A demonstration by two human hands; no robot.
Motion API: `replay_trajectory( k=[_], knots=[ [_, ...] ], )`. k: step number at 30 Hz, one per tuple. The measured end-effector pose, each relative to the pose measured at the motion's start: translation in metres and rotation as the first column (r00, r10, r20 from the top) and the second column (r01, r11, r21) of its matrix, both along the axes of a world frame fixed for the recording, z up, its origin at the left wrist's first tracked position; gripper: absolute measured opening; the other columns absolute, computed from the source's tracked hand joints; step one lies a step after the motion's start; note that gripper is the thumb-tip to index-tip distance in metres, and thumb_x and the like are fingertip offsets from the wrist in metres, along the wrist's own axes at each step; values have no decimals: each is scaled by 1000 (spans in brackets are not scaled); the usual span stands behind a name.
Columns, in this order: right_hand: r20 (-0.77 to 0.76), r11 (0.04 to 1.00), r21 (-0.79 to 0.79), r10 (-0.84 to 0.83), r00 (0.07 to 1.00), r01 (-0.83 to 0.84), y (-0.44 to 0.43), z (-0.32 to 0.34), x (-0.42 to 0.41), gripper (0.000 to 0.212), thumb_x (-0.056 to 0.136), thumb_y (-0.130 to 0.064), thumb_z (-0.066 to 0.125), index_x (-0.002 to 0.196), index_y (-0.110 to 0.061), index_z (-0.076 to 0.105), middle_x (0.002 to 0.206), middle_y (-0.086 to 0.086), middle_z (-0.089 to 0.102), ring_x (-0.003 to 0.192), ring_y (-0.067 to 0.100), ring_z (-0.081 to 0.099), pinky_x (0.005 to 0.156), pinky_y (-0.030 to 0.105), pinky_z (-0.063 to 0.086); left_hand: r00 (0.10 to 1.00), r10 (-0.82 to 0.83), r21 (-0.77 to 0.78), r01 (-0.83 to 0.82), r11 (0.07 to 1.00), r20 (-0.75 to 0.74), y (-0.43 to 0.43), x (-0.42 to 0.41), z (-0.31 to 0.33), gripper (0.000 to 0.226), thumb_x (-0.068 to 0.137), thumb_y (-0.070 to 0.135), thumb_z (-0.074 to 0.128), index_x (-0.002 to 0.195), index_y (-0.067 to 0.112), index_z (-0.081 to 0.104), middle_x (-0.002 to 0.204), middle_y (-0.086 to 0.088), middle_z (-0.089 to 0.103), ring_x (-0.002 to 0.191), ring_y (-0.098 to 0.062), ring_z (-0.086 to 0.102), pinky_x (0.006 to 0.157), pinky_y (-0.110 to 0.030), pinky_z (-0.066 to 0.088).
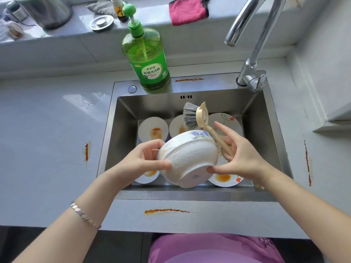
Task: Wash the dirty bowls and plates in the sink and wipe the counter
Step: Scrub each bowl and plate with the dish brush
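Observation:
A white bowl (190,158) with a blue flower print is tilted on its side above the steel sink (123,120), its base towards me. My left hand (146,158) grips its left rim. My right hand (239,154) holds a beige dish brush (201,118) by the handle, bristles up, while its thumb touches the bowl's lower right edge. Several dirty plates with orange stains lie in the sink, among them one at the back left (152,130) and one at the front right (226,179).
A green bottle of dish soap (148,59) stands on the sink's back rim, left of the chrome tap (250,31). Orange smears mark the grey counter at left (86,152), front (165,210) and right (307,162). A pink cloth (187,11) lies on the ledge.

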State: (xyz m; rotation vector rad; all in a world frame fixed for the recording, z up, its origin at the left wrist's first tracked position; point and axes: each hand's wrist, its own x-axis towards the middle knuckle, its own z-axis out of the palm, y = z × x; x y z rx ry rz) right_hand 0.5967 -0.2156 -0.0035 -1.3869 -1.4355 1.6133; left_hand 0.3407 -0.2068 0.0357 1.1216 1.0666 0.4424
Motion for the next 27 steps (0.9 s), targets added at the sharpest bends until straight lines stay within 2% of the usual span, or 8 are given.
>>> replay_trajectory(
  k=[8, 11, 14, 16, 18, 20, 24, 27],
  knots=[
    [376, 929, 236, 183, 908, -285, 1, 23, -10, 118, 56, -25, 87, 135, -58, 7, 119, -15, 54, 101, 0, 54, 86, 14, 43, 978, -63, 16, 68, 998, -198, 12, 35, 11, 29, 69, 14, 81, 94, 20, 68, 95, 1, 74, 92, -15, 69, 84, -29, 55],
    [301, 966, 208, 87, 950, -154, -2, 28, -2, 92, 67, -29, 81, 130, -63, 23, 113, -22, 53, 93, -4, 54, 83, 18, 42, 973, 36, 36, -29, 999, -229, 4, 38, 5, 13, 73, 7, 75, 81, 13, 67, 75, 4, 71, 72, -10, 66, 67, -22, 55],
    [248, 967, 221, -180, 952, 125, -10, 26, 9, 38, 90, -21, 58, 121, -42, 55, 80, -20, 62, 71, -11, 56, 67, 4, 38, 957, 182, 85, -167, 982, -226, -7, 34, -1, 10, 75, 7, 74, 80, 12, 66, 69, 4, 70, 67, -9, 65, 60, -21, 54],
    [273, 972, 170, -205, 940, 162, -22, 25, 6, 33, 94, -16, 52, 115, -39, 59, 70, -31, 62, 77, -13, 59, 70, 1, 40, 943, 251, 116, -230, 966, -217, -13, 31, -4, 12, 75, 11, 75, 83, 13, 66, 72, 4, 71, 70, -10, 67, 62, -22, 56],
    [257, 984, 154, -123, 959, 85, -39, 24, -2, 40, 94, -15, 52, 109, -52, 54, 96, -24, 69, 104, 3, 61, 94, 17, 46, 936, 287, 135, -263, 955, -205, -18, 30, -4, 21, 71, 17, 80, 87, 13, 66, 75, 3, 72, 73, -12, 68, 64, -26, 57],
    [214, 987, 159, -23, 977, -12, -49, 34, -11, 43, 93, -15, 52, 106, -56, 54, 106, -2, 71, 106, 25, 59, 94, 38, 47, 932, 306, 148, -281, 948, -195, -22, 31, -5, 28, 63, 24, 76, 87, 11, 67, 74, 2, 71, 70, -11, 67, 62, -27, 56],
    [223, 998, 59, -27, 975, 14, -31, 26, 3, 36, 94, -11, 50, 118, -36, 59, 57, -25, 62, 55, 9, 59, 63, 17, 49, 920, 343, 162, -315, 935, -189, -24, 29, -6, 27, 61, 24, 71, 85, 12, 67, 76, -3, 72, 72, -15, 66, 65, -33, 56],
    [171, 999, 10, -48, 984, 47, -34, 26, 3, 37, 95, -13, 48, 114, -42, 62, 53, -14, 59, 56, 22, 53, 61, 33, 46, 926, 334, 179, -303, 936, -177, -23, 26, -2, 27, 64, 24, 75, 88, 14, 66, 83, -5, 72, 80, -20, 67, 66, -32, 57]
  ],
)
